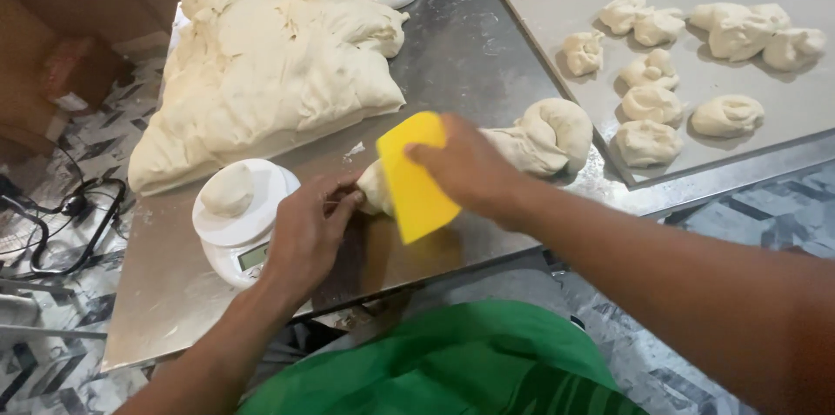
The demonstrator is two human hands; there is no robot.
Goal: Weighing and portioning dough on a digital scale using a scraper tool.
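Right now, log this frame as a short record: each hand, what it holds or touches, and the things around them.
left hand: pinching the end of a dough strip
right hand: gripping a yellow dough scraper, blade down on the strip
scale: white, dough ball on its pan
bulk dough: large mass on the steel table
tray: grey, many portioned dough pieces
far edge: another person's hands, second scale, second yellow scraper
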